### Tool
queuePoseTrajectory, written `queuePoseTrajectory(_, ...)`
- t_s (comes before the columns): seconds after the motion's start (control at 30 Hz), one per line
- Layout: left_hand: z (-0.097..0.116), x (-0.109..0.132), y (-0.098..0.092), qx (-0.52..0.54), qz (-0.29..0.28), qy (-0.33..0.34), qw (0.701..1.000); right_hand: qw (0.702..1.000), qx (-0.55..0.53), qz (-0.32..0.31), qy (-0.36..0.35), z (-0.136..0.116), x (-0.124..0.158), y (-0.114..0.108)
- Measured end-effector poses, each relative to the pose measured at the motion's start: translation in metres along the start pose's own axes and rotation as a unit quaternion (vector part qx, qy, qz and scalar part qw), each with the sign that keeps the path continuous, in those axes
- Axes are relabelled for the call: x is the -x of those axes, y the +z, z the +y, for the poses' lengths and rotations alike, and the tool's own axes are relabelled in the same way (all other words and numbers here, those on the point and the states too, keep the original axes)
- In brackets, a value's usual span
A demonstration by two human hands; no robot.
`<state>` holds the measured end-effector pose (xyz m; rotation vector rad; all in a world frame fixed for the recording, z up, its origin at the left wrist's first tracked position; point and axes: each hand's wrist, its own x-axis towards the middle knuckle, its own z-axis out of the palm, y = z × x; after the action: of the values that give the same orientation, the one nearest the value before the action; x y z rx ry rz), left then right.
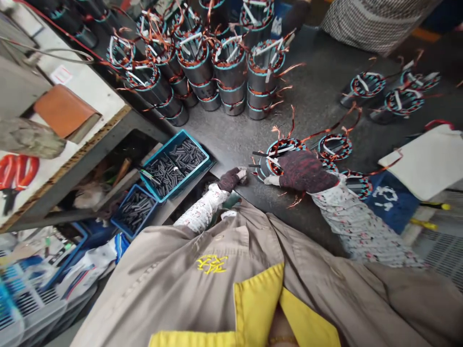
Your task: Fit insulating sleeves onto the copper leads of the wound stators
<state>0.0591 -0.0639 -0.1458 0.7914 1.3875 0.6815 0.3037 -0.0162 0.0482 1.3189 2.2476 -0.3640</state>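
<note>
A motor stator (265, 166) with copper windings, light-blue liners and white ties stands on the dark worktop in front of me. My right hand (304, 171), in a dark maroon glove with pale fingertips, grips its near right side. Two thin black sleeves (259, 154) stick out from the stator to the left. Just left of their ends is my left hand (233, 179), gloved too, its fingers pinched together. What they hold, if anything, is too small to make out. Other stators (334, 146) stand right behind my right hand, partly hidden by it.
Stacked stators (231, 67) fill the back of the worktop, and several more (367, 86) stand at the right. A teal bin (159, 195) and a blue bin (146, 224) at left hold short black tubes. Red-handled cutters (18, 173) lie on the side shelf. A white board (427, 161) is at right.
</note>
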Motion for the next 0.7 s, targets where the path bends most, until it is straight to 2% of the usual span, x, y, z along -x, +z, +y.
queuePoseTrajectory(0.1,-0.012,-0.006,0.005,0.010,0.002,-0.013,1.000,1.000,0.007,-0.024,0.013,-0.003,0.002,-0.003)
queuePoseTrajectory(0.23,-0.017,-0.013,0.011,0.061,0.001,-0.044,0.997,1.000,0.019,0.007,-0.006,0.000,0.001,0.003)
queuePoseTrajectory(0.47,-0.024,-0.014,0.016,0.133,-0.048,-0.020,0.990,1.000,0.005,0.030,-0.010,0.005,-0.002,0.013)
queuePoseTrajectory(0.6,-0.026,-0.018,0.011,0.107,-0.080,-0.009,0.991,1.000,-0.001,0.026,-0.002,0.004,-0.003,0.011)
queuePoseTrajectory(0.7,-0.023,-0.023,0.009,0.061,-0.069,-0.013,0.996,1.000,0.002,0.007,-0.004,0.002,-0.001,0.006)
